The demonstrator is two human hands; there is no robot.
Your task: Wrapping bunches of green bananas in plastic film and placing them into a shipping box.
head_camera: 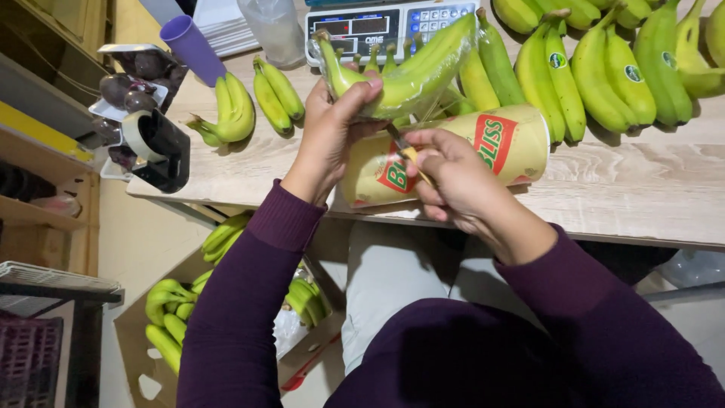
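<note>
While the left hand (328,128) lifts a bunch of green bananas (411,72) wrapped in clear film just above the surface (619,189), its grip is clenched around the stem end of the bunch, thumb pressed over the top. The right hand (453,177) sits just below that bunch, its grip closed on a small knife (408,151) with a yellowish handle, the blade pointing up toward the film near the left thumb. Directly beneath the bunch lies a large roll of yellow printed film (483,147) on its side, and the right hand rests against its front. Behind the bunch stands a weighing scale (377,26) with a keypad. Right of the bunch, several loose hands of green bananas (604,75) lie on the surface, some stickered. Left of the bunch lie two smaller banana clusters (249,106), then a purple cup (192,49) and a black tape dispenser (158,147) near the edge. Below the surface, left of the person's knees, an open cardboard box (143,355) holds more green bananas.
</note>
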